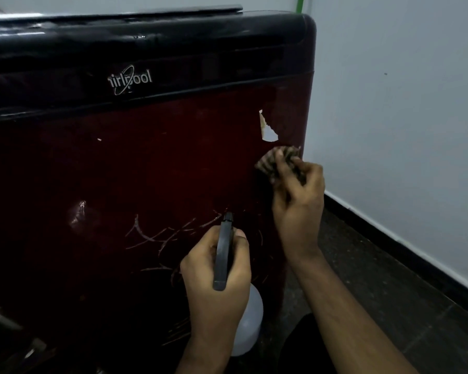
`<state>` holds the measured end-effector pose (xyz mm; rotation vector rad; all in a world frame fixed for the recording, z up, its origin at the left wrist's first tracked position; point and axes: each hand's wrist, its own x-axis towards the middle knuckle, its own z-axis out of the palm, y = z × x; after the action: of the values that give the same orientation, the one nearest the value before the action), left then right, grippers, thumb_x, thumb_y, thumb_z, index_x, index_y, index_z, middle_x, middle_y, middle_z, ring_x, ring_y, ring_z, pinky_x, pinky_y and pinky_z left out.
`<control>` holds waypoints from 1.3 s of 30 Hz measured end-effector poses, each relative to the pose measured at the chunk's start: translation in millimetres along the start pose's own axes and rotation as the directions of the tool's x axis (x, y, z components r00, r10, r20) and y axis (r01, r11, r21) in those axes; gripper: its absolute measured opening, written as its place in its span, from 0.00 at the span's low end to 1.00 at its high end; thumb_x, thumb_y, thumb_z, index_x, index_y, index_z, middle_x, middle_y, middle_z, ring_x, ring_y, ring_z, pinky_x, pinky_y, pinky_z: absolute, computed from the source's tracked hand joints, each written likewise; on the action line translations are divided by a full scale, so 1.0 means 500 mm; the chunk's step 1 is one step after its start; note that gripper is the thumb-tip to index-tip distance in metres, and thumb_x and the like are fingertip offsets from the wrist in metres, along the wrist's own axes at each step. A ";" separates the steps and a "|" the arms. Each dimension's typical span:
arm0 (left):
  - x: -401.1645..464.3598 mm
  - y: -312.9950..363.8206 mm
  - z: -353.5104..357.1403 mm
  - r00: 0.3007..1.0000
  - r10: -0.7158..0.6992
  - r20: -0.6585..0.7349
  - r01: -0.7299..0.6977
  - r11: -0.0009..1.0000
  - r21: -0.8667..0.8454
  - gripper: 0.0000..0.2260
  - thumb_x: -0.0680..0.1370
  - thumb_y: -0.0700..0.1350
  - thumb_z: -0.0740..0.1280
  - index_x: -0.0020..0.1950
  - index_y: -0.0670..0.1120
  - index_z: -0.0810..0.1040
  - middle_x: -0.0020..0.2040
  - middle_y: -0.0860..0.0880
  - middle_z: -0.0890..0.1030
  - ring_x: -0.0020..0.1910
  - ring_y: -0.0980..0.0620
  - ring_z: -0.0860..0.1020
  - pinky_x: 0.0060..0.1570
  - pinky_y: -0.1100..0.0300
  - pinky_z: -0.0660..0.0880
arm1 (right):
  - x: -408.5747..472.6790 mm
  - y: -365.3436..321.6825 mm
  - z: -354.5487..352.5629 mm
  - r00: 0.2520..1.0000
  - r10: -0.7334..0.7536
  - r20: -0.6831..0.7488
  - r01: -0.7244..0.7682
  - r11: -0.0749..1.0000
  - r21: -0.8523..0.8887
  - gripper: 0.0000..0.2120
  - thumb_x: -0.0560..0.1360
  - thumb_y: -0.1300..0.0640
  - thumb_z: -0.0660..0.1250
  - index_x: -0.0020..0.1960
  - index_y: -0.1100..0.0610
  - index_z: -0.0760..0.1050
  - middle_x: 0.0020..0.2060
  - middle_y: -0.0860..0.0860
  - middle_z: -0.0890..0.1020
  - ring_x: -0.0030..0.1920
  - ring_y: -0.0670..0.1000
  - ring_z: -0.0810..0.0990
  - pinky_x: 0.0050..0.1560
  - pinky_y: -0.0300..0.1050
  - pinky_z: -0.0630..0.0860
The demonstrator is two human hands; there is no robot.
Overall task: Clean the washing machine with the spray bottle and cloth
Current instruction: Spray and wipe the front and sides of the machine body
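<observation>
Against the washing machine (146, 171), right edge of its red panel: cloth (270, 160), bunched in my right hand (297, 193) grip. Spray bottle (224, 255) below-left, left hand (216, 279) wrapped round it, nozzle toward panel; scratches lie between them.

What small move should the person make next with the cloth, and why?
Probably wipe the cloth down and left across the machine's red panel. The right hand already presses it against the panel near the right edge, under a torn sticker scrap, while the left hand holds the spray bottle aimed at the scratched area below.
</observation>
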<state>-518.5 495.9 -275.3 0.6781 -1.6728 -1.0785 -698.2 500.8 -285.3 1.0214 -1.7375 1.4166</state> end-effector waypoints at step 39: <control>0.091 0.160 0.030 0.990 0.135 -0.029 -0.137 0.987 -0.080 0.12 0.80 0.42 0.70 0.37 0.42 0.79 0.31 0.40 0.79 0.32 0.34 0.77 0.27 0.37 0.76 | 0.132 -0.060 -0.006 0.943 -0.319 0.096 0.325 0.944 -0.059 0.29 0.78 0.58 0.72 0.77 0.48 0.70 0.73 0.55 0.68 0.70 0.58 0.66 0.64 0.50 0.75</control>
<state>-544.1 498.8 -185.8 0.5144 -1.6219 -1.0316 -703.1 490.0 -213.9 1.2757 -1.5806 1.1080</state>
